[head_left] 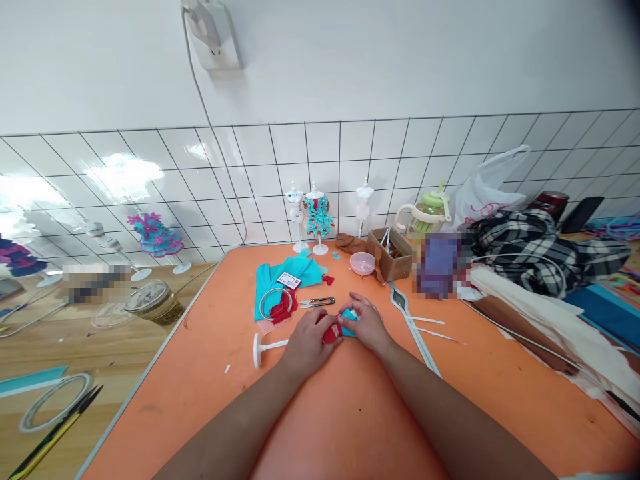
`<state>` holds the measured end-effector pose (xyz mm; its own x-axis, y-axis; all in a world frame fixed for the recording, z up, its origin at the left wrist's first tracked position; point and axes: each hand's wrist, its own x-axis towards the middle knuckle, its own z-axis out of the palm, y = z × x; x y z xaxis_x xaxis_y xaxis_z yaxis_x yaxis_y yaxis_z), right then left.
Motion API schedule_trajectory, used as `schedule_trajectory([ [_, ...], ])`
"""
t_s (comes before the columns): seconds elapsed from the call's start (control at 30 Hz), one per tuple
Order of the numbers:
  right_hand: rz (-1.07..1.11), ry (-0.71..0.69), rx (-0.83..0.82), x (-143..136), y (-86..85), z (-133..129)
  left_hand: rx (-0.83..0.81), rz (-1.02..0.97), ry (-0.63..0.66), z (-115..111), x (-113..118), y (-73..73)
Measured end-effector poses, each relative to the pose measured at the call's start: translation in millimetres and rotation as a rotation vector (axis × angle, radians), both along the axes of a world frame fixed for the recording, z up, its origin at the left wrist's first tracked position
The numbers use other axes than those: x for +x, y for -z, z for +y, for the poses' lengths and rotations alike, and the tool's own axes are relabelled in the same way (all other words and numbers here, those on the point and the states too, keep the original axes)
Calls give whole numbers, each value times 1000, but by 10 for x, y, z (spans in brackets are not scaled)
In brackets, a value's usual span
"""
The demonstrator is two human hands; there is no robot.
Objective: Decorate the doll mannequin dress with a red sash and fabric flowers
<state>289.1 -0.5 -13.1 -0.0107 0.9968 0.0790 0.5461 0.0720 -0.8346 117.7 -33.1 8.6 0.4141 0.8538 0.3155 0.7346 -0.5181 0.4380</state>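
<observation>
A miniature dress form (273, 345) lies on its side on the orange tabletop, its white round base toward the left. My left hand (307, 339) is closed around its body, by a piece of red fabric (330, 332). Pinched at the other end, a turquoise fabric piece (349, 323) is under the fingers of my right hand (369, 325). The fingers hide most of the form's torso. Just beyond my hands lie thread snips (323, 302). Farther left, a tape ring (262, 308) and red cloth scraps (284, 309) rest on a folded turquoise cloth (267, 277).
Several dress forms (364, 200) stand against the tiled wall. A pink dish (363, 263) and a cardboard box (395, 259) sit at the back. A white-edged strip (417, 337) runs right of my hands. Plaid cloth (520, 250) and fabric pieces crowd the right.
</observation>
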Motion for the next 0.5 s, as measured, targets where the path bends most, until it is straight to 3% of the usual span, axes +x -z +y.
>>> schedule_trajectory([
  [0.2, 169, -136, -40, 91, 59, 20, 7, 10, 21, 1, -3, -3],
  [0.33, 291, -216, -92, 161, -8, 26, 4, 7, 21, 10, -16, -4],
  [0.4, 257, -198, -8, 178, -95, 38, 9, 4, 16, 13, -22, -5],
  [0.5, 3, -186, 143, 161, -239, 63, 24, 14, 16, 14, -24, 0],
])
